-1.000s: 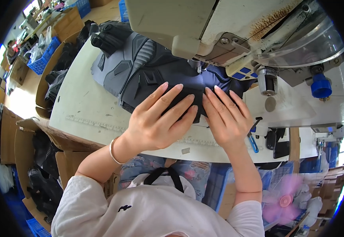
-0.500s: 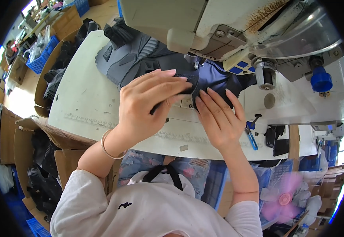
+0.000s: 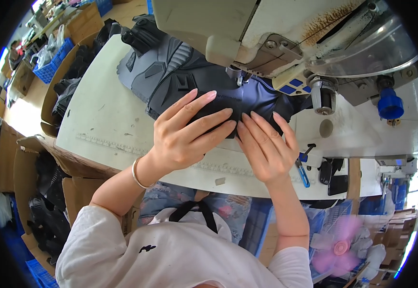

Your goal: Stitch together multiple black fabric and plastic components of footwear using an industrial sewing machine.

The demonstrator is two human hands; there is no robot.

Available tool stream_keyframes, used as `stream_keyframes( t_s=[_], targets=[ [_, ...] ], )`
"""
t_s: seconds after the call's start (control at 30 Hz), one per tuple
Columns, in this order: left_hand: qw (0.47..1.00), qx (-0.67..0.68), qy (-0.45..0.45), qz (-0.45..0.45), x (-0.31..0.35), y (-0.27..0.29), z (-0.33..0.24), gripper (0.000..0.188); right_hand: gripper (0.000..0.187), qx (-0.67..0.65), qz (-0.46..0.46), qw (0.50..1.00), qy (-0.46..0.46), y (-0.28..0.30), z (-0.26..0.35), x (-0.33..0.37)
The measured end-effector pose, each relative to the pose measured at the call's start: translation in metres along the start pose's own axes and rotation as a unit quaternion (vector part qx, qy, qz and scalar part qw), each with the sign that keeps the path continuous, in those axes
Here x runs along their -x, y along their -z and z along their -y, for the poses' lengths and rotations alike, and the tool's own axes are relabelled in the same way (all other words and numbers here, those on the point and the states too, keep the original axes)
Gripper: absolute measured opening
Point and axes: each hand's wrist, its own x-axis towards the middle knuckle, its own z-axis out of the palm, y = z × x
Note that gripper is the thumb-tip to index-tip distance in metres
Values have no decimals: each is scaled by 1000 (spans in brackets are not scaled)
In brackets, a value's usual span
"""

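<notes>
A dark grey and black sewn piece with moulded ridges point(image 3: 170, 79) lies on the white sewing table point(image 3: 108, 120), its right part under the sewing machine's needle area point(image 3: 239, 76). My left hand point(image 3: 182, 134) rests on its near edge, fingers stretched and spread, thumb hidden. Close beside it, my right hand point(image 3: 269, 149) lies with fingers stretched over the black edge, fingertips almost meeting the left ones. A shiny dark blue part point(image 3: 264, 98) of the piece shows beyond my right fingers. Whether either hidden thumb is under the fabric, I cannot see.
The machine head point(image 3: 204, 24) overhangs the far side. A blue-handled cutter point(image 3: 303, 174), a black phone point(image 3: 338, 185) and a ruler strip point(image 3: 108, 143) lie on the table. Cardboard boxes point(image 3: 24, 187) of black pieces stand left; a pink fan point(image 3: 341, 247) is at lower right.
My left hand has come down from a raised, curled position and spread over the fabric. The lifted black edge now lies flat. My right hand has hardly moved.
</notes>
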Motion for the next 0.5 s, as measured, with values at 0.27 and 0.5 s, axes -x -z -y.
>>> stream_keyframes(
  t_s=[0.27,0.5],
  targets=[
    [1000,-6,-21,-22,-4,-8,15,20,14,14,-3,1000,-7,-3,-2,-8],
    [1000,-4,-25,-16,-6,-8,14,20,14,15,-5,1000,-12,-6,-2,-8]
  ],
)
